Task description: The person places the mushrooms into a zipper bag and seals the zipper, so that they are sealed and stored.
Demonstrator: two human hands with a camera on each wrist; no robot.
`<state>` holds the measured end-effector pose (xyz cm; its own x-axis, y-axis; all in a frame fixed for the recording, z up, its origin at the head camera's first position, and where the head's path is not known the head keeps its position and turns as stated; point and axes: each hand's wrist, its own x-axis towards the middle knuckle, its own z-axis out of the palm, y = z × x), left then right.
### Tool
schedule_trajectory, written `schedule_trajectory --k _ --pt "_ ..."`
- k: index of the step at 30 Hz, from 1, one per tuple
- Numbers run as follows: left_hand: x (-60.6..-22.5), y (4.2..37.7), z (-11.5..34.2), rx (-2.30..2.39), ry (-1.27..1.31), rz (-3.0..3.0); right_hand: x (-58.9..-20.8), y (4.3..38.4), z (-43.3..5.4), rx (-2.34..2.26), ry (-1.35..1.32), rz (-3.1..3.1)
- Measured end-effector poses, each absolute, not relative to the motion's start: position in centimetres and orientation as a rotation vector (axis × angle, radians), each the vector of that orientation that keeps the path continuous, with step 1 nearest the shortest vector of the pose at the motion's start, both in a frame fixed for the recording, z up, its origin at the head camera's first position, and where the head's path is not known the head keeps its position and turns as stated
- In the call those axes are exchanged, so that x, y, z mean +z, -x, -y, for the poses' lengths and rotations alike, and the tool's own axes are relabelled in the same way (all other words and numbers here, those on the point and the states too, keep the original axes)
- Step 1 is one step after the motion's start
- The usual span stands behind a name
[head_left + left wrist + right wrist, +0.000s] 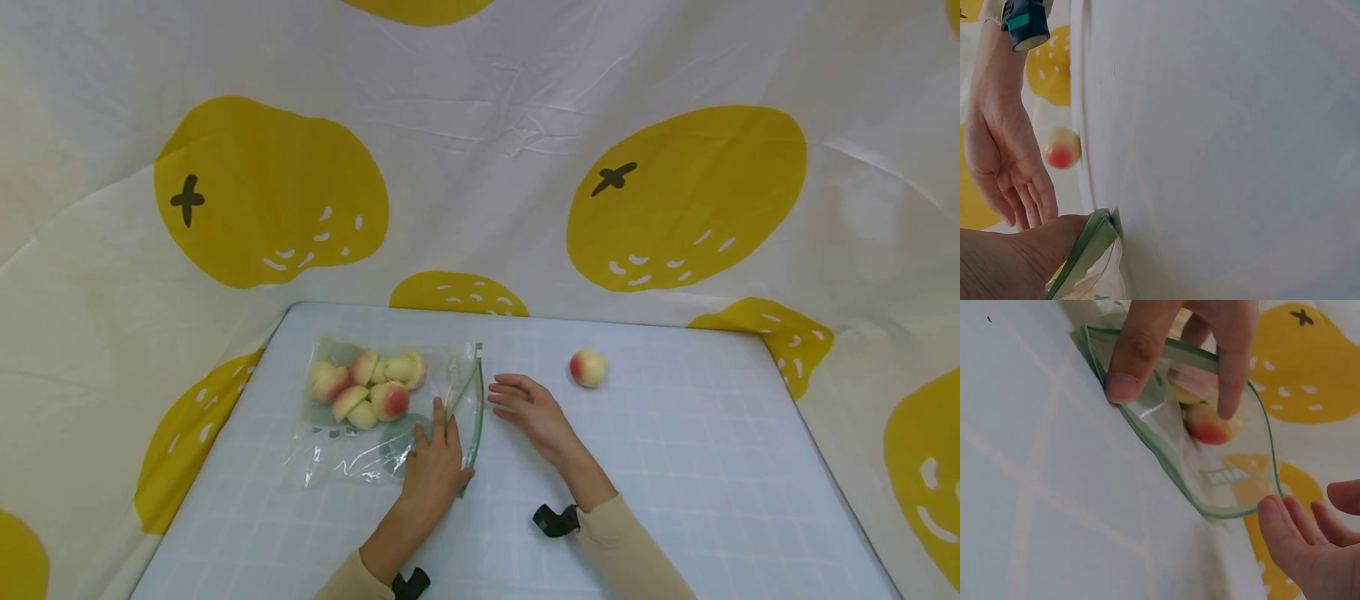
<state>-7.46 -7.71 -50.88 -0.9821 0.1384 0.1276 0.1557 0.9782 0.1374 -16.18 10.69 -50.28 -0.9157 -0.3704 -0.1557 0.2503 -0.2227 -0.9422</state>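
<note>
A clear zip bag (pixel 341 462) with a green-edged mouth lies on the table, its mouth gaping to the right. Inside are several red-and-cream peaches (pixel 390 401), some seeming to be in halves or offset. My left hand (pixel 431 467) touches the bag at its mouth. In the right wrist view its thumb (pixel 1125 378) lies at the lower rim, and a straight finger (pixel 1230 387) crosses the upper rim. Beside the mouth hovers my right hand (pixel 536 417), fingers loosely bent, holding nothing. Whether its fingertips touch the rim is hard to tell.
A single peach (pixel 588 367) sits on the table beyond my right hand. The table (pixel 712 467) wears a pale checked cover. Behind and around it hangs a white cloth (pixel 480 208) with yellow fruit prints. A dark wrist camera (pixel 557 521) projects from the right sleeve.
</note>
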Motion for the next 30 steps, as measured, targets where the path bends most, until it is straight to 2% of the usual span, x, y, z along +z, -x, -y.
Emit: schedule_trajectory --k 30 --pt "-50.9 7.5 8.0 -0.273 0.242 3.017 -48.7 15.3 -19.0 -2.205 0.179 -2.028"
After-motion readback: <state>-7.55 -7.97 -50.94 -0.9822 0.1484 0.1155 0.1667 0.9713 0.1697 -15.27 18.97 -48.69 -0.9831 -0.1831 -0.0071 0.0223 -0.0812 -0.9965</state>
